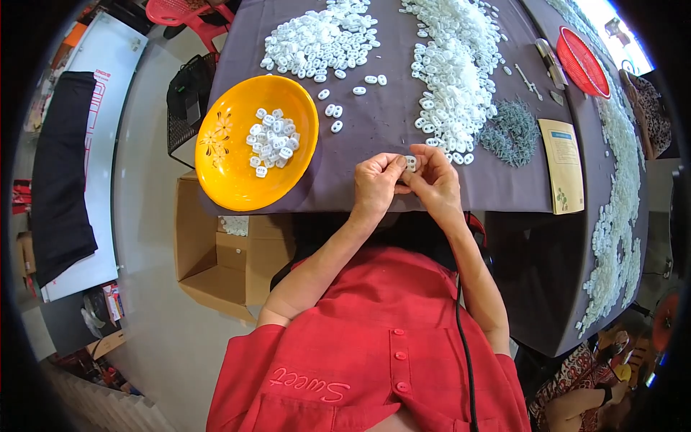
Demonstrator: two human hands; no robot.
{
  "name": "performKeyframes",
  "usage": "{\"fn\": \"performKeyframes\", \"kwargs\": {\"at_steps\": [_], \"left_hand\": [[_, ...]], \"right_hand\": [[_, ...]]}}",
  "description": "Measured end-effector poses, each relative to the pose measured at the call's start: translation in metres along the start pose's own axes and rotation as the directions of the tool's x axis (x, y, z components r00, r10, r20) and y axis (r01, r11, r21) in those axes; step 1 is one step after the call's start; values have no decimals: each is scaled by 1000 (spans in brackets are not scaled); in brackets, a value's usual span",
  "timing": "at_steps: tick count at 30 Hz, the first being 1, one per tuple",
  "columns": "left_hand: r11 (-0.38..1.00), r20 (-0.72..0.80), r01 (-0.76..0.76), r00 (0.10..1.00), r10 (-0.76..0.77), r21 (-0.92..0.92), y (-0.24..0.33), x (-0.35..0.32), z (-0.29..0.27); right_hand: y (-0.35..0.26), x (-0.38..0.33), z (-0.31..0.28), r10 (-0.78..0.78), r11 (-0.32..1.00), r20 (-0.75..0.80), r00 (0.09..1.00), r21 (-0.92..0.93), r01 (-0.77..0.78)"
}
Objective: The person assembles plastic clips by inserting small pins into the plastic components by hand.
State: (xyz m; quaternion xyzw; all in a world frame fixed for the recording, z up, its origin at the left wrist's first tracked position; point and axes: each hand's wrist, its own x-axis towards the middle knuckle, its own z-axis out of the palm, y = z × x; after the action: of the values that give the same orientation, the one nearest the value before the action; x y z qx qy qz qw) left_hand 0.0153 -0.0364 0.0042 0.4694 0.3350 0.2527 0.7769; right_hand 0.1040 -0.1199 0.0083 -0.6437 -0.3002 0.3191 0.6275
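In the head view, we see the white two-holed piece [411, 163] only in part, right of the yellow bowl [219, 176], its edges covered by our grip. The table [381, 122] hides some of the cardboard box [224, 284] below the bowl; another person [583, 389], far to the bowl's lower right, is cut off. The left hand [378, 180] and right hand [437, 181], both curled nearly closed, pinch the piece together.
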Motion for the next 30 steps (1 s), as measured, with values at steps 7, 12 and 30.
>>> {"fn": "performKeyframes", "kwargs": {"at_steps": [7, 12, 30], "left_hand": [[999, 14, 52, 999, -52, -5, 4, -3, -2], [997, 34, 76, 997, -76, 16, 6, -4, -2], [993, 129, 116, 985, -117, 17, 5, 0, -12]], "right_hand": [[-10, 1, 1, -80, 946, 20, 997, -315, 82], [-11, -1, -2, -206, 881, 55, 977, -423, 210], [-15, 4, -11, -236, 831, 220, 947, -460, 314]]}}
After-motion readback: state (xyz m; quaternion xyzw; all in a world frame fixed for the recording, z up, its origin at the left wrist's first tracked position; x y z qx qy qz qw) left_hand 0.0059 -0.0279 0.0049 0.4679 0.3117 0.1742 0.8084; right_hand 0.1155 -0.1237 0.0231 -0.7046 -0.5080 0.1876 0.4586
